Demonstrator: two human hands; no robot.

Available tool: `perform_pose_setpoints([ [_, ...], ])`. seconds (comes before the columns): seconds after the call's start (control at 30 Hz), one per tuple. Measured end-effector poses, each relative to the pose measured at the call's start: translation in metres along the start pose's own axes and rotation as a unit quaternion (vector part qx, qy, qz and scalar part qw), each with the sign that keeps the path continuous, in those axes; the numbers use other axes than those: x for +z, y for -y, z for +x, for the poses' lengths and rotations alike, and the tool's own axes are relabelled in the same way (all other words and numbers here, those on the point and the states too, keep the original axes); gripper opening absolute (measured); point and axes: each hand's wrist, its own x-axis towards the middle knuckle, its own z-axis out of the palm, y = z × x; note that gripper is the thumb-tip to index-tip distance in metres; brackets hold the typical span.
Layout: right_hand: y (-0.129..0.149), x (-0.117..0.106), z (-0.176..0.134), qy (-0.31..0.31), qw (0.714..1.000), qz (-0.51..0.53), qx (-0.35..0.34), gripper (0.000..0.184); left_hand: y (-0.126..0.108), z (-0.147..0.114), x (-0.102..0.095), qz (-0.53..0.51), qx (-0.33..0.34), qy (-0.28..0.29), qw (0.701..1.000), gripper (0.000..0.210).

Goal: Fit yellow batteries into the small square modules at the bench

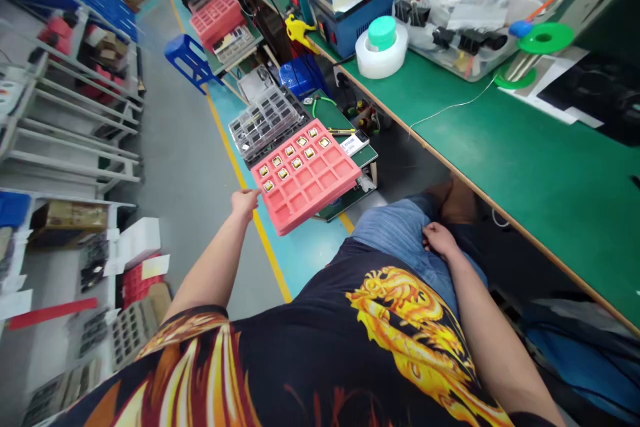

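To the right of the left hand [245, 205], beyond the right hand [440, 240], the green workbench [500, 167] is running off diagonally, its brown edge passing close to the person's legs. On the left hand's outer side the grey floor [187, 140] is stretching open, leaving that arm clear room towards the white rack [75, 120]. A low side table [369, 157] is standing ahead and to the right of the same hand, its near corner pointing towards the shorts [390, 227].

The pink tray [320, 181] is lying just right of the left hand, over the table, and its near end is appearing to jut past the tabletop. The clear compartment box [265, 120], farther ahead of that hand, is holding small dark pieces (too blurred to name).

The left fingertips are touching the tray's left corner; I cannot tell whether they are gripping it. The right hand is resting loosely curled on the shorts, its inner side hidden. Ten small yellow-and-white parts [296, 163] are sitting in the tray's two far rows, beginning just ahead of the left fingertips.
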Motion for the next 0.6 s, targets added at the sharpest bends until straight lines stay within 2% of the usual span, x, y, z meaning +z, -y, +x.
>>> perform_pose_setpoints([
  [0.1,-0.001,0.0,0.0,0.001,1.0,0.015,-0.001,0.016,0.026,0.001,0.013,-0.053,-0.088,0.055,0.993,0.027],
  [0.17,-0.002,-0.001,-0.001,0.001,1.0,0.019,0.002,0.016,0.034,0.003,0.025,-0.083,-0.124,0.072,0.986,0.025],
  [0.23,-0.002,-0.001,-0.003,0.001,1.0,0.023,0.004,0.017,0.037,0.007,0.03,-0.113,-0.15,0.071,0.98,0.023],
  [0.33,0.001,-0.001,-0.006,0.003,1.0,0.029,0.004,0.018,0.034,0.013,0.024,-0.171,-0.175,0.097,0.965,0.038],
  [0.47,0.003,0.001,-0.006,0.004,0.999,0.036,0.004,0.019,0.026,0.008,0.012,-0.264,-0.155,0.192,0.932,0.061],
  [0.6,0.004,0.001,-0.008,0.004,0.999,0.04,0.005,0.018,0.019,-0.006,0.013,-0.394,-0.07,0.263,0.878,0.072],
])
